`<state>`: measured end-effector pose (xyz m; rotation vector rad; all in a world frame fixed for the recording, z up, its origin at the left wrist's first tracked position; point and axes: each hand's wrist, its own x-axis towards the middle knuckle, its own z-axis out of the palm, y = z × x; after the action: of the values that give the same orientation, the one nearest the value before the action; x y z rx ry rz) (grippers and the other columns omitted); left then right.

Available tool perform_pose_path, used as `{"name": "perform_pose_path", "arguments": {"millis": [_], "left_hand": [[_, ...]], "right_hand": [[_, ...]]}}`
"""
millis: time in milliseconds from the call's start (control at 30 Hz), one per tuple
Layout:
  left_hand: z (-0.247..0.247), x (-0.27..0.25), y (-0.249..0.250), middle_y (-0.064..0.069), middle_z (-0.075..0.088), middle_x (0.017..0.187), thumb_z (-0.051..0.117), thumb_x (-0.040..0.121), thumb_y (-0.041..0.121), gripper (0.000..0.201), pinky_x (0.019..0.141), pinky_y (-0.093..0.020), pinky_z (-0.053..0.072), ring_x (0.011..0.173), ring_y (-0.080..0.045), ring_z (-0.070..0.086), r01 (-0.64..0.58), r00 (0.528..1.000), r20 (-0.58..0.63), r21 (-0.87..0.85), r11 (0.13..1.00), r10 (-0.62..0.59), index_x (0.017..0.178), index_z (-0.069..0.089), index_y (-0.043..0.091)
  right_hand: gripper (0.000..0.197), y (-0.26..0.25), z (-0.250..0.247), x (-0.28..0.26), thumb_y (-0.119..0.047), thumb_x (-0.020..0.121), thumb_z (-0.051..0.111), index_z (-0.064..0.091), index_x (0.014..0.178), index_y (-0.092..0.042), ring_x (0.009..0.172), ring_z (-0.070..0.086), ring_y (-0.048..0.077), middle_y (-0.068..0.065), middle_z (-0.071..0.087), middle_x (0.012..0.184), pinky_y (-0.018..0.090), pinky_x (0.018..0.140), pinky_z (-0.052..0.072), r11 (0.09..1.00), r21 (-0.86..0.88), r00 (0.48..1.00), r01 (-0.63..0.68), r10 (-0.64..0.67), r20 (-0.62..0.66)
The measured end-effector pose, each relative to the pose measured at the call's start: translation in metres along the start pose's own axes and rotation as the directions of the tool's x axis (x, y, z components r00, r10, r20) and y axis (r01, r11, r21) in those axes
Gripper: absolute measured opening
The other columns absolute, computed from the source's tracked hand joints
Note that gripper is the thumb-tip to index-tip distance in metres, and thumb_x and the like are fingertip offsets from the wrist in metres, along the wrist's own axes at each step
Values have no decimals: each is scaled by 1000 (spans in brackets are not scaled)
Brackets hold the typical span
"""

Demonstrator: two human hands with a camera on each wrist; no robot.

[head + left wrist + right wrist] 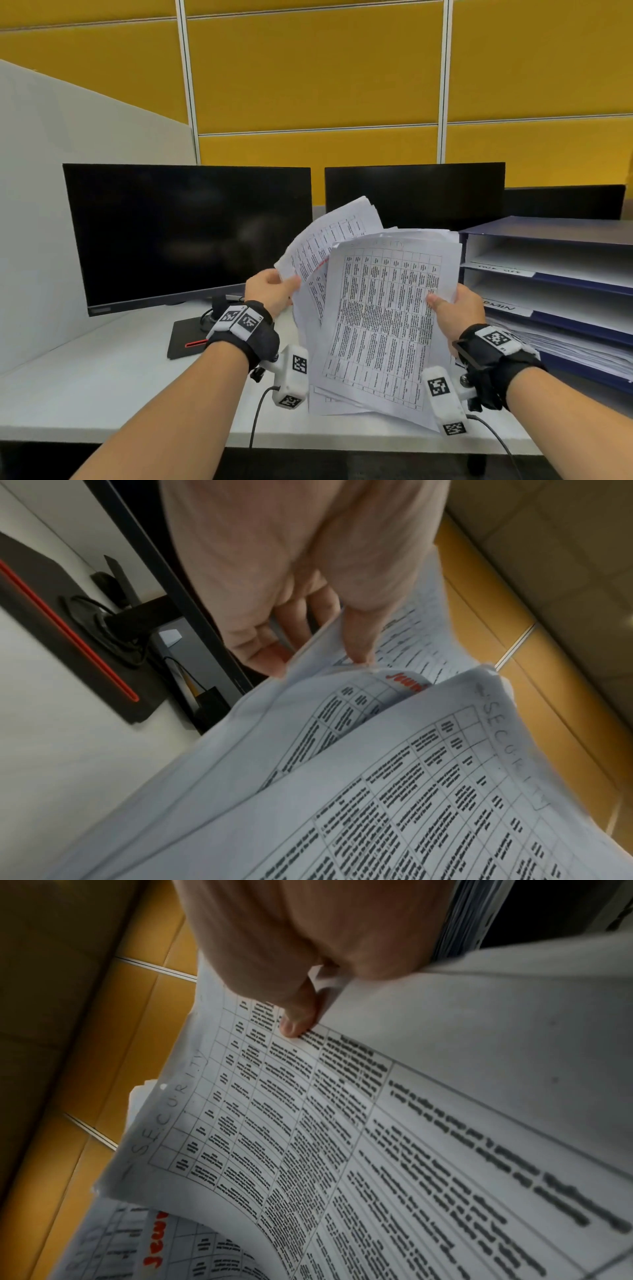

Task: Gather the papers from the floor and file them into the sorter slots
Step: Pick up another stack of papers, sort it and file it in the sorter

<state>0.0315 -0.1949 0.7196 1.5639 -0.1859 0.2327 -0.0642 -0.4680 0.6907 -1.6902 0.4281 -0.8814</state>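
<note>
Both hands hold papers up over the white table (102, 383), in front of two dark screens.

The left hand (270, 289) pinches a back bunch of papers (329, 236). Its thumb lies on the front of the sheets and its fingers (294, 626) curl behind them. That bunch leans up and to the left. One sheet in it has red letters (405, 685).

The right hand (455, 308) holds the front stack (383, 322) by its right edge. The thumb (298, 1018) presses on the top sheet, and the fingers are hidden behind the stack. The top sheet has a grid full of small print. The word SECURITY (167, 1110) is written by hand along its top edge. The two bunches fan apart at the top and overlap lower down.

The sorter (555, 260) stands on the table just to the right of the papers. It is dark blue with white shelves. Two slots have white labels on them. The lowest slot (575, 346) already has a pile of sheets in it.
</note>
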Motion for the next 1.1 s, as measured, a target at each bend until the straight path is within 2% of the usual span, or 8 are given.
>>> {"name": "perform_pose_path", "arguments": {"millis": [67,167,500,667,733,833,967,1100], "left_hand": [[1,-2,-8,-10,73,95,76,78,17,8,87,-52,55,89,-28,69,22,1000,18,-6,1000,-21,84,70,17],[2,0,-10,-11,72,102,74,82,17,19,86,-48,56,96,-33,67,30,995,-97,-74,997,-37,99,69,11],[29,-11,11,-7,64,117,57,96,13,18,50,-29,57,101,-29,63,21,993,-90,-477,878,-73,113,58,17],[32,-11,10,-8,62,118,49,99,16,24,63,-43,60,95,-29,65,78,994,-18,-563,823,-107,123,54,13],[29,-8,9,-7,63,114,47,100,17,21,71,-46,60,99,-31,64,56,994,-49,-512,857,-94,120,54,13],[18,4,9,-8,61,110,53,96,20,24,79,-50,58,101,-33,62,14,972,-212,-391,920,-105,117,53,8],[-2,19,5,-11,57,110,69,83,4,19,92,-36,50,105,-30,57,99,925,-354,-125,987,-138,91,52,7],[-15,14,7,-14,56,116,56,95,10,32,76,-31,43,108,-32,57,92,895,-437,-21,996,-91,122,41,3]], "right_hand": [[27,-1,-1,-2,-3,87,63,62,114,-2,105,63,32,15,67,114,50,97,48,1000,18,1000,8,-9,23],[28,-3,-4,-5,-3,89,61,61,117,-3,104,62,29,12,65,116,45,96,48,999,21,998,25,-26,52],[30,-14,8,-12,-7,90,61,60,119,-10,102,62,23,7,66,114,39,92,49,994,-19,990,106,-103,99],[29,-11,8,-14,-7,90,61,60,119,-10,102,61,23,7,66,115,38,91,47,995,-27,991,97,-94,98],[28,-10,7,-13,-7,89,62,60,117,-10,100,61,23,7,66,113,39,91,48,996,-31,994,79,-76,81],[27,-7,7,-12,-6,88,63,61,115,-10,100,62,25,8,67,111,40,91,50,997,-56,997,58,-56,44],[29,-6,3,-13,-3,89,61,60,118,-6,100,60,26,12,65,116,39,91,47,998,-60,1000,25,-25,0],[29,-9,-3,-14,-3,90,60,59,119,-3,96,59,24,14,64,118,32,84,45,999,-54,1000,3,-4,-5]]}}
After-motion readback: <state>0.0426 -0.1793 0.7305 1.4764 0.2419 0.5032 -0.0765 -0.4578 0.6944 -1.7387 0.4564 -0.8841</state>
